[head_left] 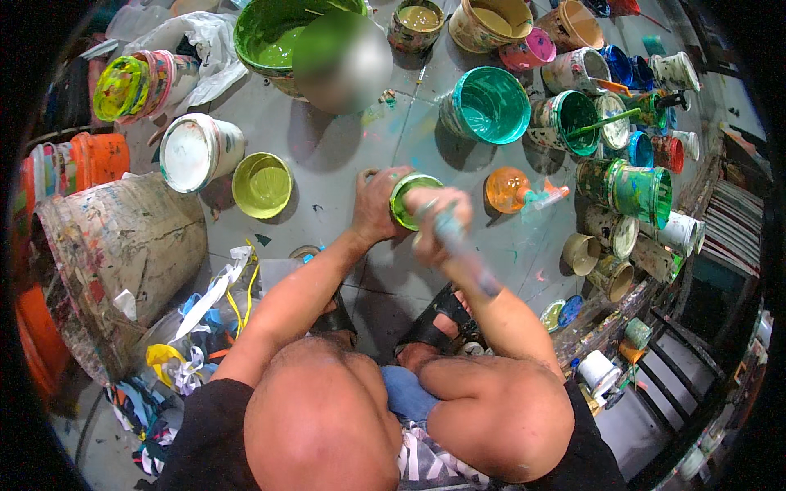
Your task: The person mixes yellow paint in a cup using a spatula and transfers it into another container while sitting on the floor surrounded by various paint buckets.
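Bracing: the person's left grip (pixel 378 203) is curving round the left wall of a small paint tub (pixel 399 206), apparently stopping it from sliding or turning.
Tool side: the right grip (pixel 444 214) is wrapping fingers tightly around a paint-smeared handle (pixel 468 250), showing blurred over the tub's right rim; the working end is hiding, so I can't tell the tool.
Green tub: sitting between both grips, ahead of the knees, its round mouth facing up, probably for easy access; its base is staying out of view.
Wet insides: yellow-green paint is coating the tub, while an olive bowl (pixel 262 186) is wearing a smooth, similar skin.
Orange bottle: translucent, bulbous plastic is lying just beyond the right grip, its pale nozzle pointing right.
Outer ring: a glossy teal bucket (pixel 485 106) and a white lidded bucket (pixel 201 153) are standing apart, seemingly leaving working room.
Rough stuff: a big crusted pail (pixel 139 254) is showing dried smears; gray floor tiles (pixel 360 282) are carrying paint flecks.
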`<state>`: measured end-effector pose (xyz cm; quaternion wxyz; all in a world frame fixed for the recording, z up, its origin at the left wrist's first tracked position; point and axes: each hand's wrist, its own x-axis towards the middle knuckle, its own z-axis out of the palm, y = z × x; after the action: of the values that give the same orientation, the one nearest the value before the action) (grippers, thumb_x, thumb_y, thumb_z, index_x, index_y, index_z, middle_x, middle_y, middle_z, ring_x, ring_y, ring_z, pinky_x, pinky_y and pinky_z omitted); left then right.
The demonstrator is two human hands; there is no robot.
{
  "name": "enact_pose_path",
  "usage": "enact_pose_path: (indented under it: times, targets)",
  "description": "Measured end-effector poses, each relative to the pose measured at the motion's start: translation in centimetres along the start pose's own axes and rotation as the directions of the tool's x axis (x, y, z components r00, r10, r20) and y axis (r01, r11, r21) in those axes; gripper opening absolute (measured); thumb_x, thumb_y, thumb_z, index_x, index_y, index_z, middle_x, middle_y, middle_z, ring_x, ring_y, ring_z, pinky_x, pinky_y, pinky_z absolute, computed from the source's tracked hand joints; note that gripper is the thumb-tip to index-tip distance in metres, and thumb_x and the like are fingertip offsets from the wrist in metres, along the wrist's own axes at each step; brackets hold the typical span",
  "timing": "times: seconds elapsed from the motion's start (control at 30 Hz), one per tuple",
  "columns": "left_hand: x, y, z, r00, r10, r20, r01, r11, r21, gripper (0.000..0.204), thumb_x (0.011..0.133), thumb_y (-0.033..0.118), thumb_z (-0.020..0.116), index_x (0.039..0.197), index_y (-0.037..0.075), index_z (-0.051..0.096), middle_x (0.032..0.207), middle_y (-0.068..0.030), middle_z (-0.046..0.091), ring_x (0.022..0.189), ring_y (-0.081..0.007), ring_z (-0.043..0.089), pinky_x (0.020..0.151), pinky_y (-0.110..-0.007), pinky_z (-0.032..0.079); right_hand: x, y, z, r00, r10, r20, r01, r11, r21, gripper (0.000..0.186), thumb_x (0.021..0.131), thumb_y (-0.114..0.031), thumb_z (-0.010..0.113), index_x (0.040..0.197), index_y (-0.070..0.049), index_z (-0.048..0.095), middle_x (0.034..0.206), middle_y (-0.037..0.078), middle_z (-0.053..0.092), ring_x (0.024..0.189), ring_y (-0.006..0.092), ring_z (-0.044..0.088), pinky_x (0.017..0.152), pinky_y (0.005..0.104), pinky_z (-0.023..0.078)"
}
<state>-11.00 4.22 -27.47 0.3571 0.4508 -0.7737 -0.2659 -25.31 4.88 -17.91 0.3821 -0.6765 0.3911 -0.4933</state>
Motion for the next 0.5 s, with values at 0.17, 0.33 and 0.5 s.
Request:
enact_pose_path:
  times: [0.17,0.33,0.5]
  targets:
    - [-0.5,-0.4,0.7,0.999,-0.004,0.049,0.002,0.999,0.049,0.078,0.06,0.041,0.086,0.126,0.014,0.055,0.125,-0.0039,0.063,0.115,-0.0227,0.059,0.1,-0.047,0.034,-2.0,0.4,-1.0,0.994,-0.107,0.037,0.107,0.994,-0.002,0.032,0.091,-0.012,0.056,0.063,-0.007,0.041,0.056,0.008,0.038,0.045,0.0242,0.042,0.044,0.0367,0.035]
    - [-0.7,-0.5,1.2,0.993,-0.021,0.115,0.009,0.994,0.106,0.075,0.06,0.041,0.086,0.124,0.014,0.056,0.125,-0.0039,0.063,0.115,-0.0229,0.059,0.1,-0.046,0.034,0.6,-0.1,-1.1,1.0,0.002,0.002,-0.002,0.999,-0.051,0.022,0.087,-0.014,0.06,0.069,-0.008,0.049,0.059,0.008,0.048,0.05,0.0247,0.05,0.048,0.0372,0.038]
    - [-1.4,-1.9,1.3,0.999,0.009,0.04,-0.012,0.996,0.086,0.071,0.064,0.04,0.083,0.123,0.013,0.056,0.124,-0.0058,0.064,0.114,-0.0242,0.06,0.099,-0.047,0.035,-1.1,-2.5,1.1,0.999,0.004,0.046,0.001,0.996,-0.093,0.02,0.089,-0.01,0.059,0.072,-0.006,0.05,0.067,0.008,0.055,0.059,0.0258,0.055,0.054,0.0365,0.041]
